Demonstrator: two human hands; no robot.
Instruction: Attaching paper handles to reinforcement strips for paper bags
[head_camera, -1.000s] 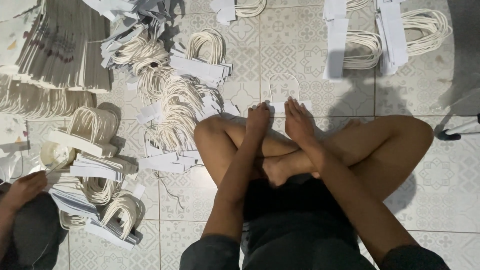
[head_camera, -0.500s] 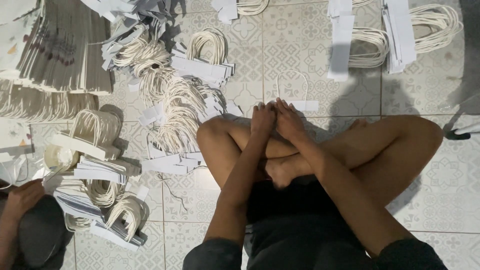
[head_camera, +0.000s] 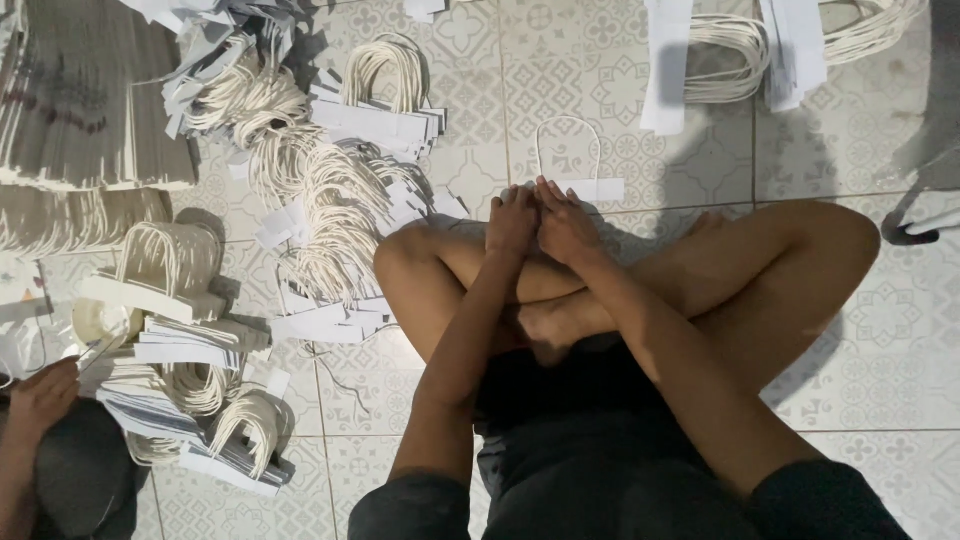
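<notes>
Change: both hands have moved forward past the knees since the earlier picture, and now meet at the near edge of the paper strip.
Left hand (head_camera: 512, 222): fingers bent down onto the floor (head_camera: 900, 390) just beside the strip's left end; grip loose, nothing visibly held.
Right hand (head_camera: 566, 222): touching the left hand, fingertips on the strip's near edge; whether it pinches the strip cannot be told.
Paper strip with cord loop (head_camera: 585, 187): lies flat just ahead of both hands; long axis runs left to right, loop arching away from the person. The right hand is nearer its middle.
Loose cord handles (head_camera: 320, 200): heaped well left of the strip.
Stacked handle bundles (head_camera: 190, 350): far left of the strip, white strips banded together.
Flat paper stacks (head_camera: 90, 110): beyond the heap, brownish, fanned.
Other person's hand (head_camera: 40, 400): at the far-left bundles.
</notes>
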